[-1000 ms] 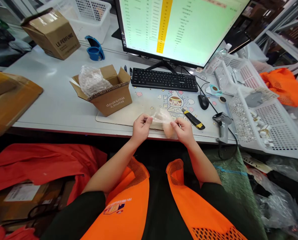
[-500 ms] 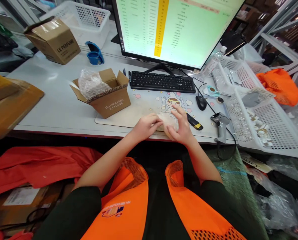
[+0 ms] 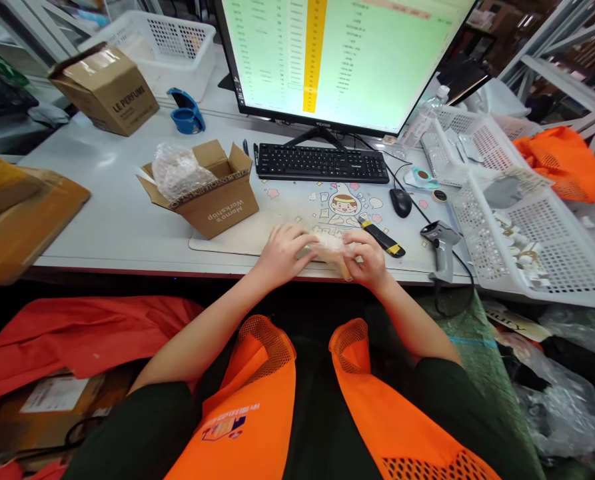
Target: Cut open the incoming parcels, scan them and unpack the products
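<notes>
The left hand point(image 3: 284, 253) has its fingers bent and its thumb brought in towards them, closed on the near side of a crinkled clear plastic wrapping point(image 3: 333, 247); the right hand point(image 3: 367, 257) is curled, thumb and fingertips nearly meeting, gripping the other end of it. The wrapping, with something pale orange showing through its lower right part, lies between the two hands over the front edge of the patterned desk mat point(image 3: 272, 223), though the fingers partly cover it and its contents cannot be made out. Just to the right of the right hand, a black and yellow utility knife point(image 3: 383, 239) rests slantwise on the mat, below a cartoon face printed there. To the left of the hands stands an open "Momo's Workshop" carton point(image 3: 222, 208), with bubble wrap point(image 3: 180, 173) bulging out of its left side. A black keyboard point(image 3: 322, 163) lies in front of the monitor point(image 3: 342, 60), with a mouse point(image 3: 400, 202) near its right end and a grey barcode scanner point(image 3: 442, 250) further right, beside a white perforated basket point(image 3: 567, 257) of small items. Towards the back left of the worktop point(image 3: 97, 220) are a blue tape dispenser point(image 3: 186, 119) and a "LE PERFUME" carton point(image 3: 114, 93), its flaps raised
</notes>
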### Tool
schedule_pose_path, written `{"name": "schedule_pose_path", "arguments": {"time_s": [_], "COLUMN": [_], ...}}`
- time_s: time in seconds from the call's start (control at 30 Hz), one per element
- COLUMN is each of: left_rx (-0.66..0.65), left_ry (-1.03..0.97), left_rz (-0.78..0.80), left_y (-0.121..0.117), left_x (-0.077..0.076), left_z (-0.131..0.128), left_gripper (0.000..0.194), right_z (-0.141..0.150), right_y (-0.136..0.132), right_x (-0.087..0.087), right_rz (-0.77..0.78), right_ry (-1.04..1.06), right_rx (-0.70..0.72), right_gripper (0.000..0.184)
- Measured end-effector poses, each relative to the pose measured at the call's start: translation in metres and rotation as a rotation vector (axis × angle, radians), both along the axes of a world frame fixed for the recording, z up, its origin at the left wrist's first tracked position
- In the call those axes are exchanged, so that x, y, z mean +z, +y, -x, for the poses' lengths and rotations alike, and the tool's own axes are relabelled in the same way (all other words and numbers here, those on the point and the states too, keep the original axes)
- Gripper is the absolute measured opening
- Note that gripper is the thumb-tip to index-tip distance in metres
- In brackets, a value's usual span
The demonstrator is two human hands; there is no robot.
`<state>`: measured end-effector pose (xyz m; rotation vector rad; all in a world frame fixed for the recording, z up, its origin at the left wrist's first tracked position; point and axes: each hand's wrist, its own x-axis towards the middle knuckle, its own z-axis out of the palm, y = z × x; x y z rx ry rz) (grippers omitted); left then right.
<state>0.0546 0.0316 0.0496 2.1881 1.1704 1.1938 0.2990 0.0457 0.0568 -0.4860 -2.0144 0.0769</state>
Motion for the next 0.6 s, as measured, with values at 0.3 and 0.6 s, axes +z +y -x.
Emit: {"name": "schedule_pose_path", "arguments": {"time_s": [0.3, 0.6], "left_rx": [-0.105, -0.121], "left_ry": [-0.064, -0.097], "left_rz": [-0.178, -0.418], "left_y": [-0.016, -0.020], "left_x": [-0.006, -0.014], "left_z": [-0.041, -0.080], "left_gripper": [0.014, 0.010], "right_z": [-0.031, -0.046], "right_y": [-0.017, -0.025], "right_x": [0.053, 0.070], "right_rz": [0.333, 0.335], "right_ry": [-0.335, -0.765], "right_rx": [-0.103, -0.554], "right_gripper": [0.027, 0.013]}}
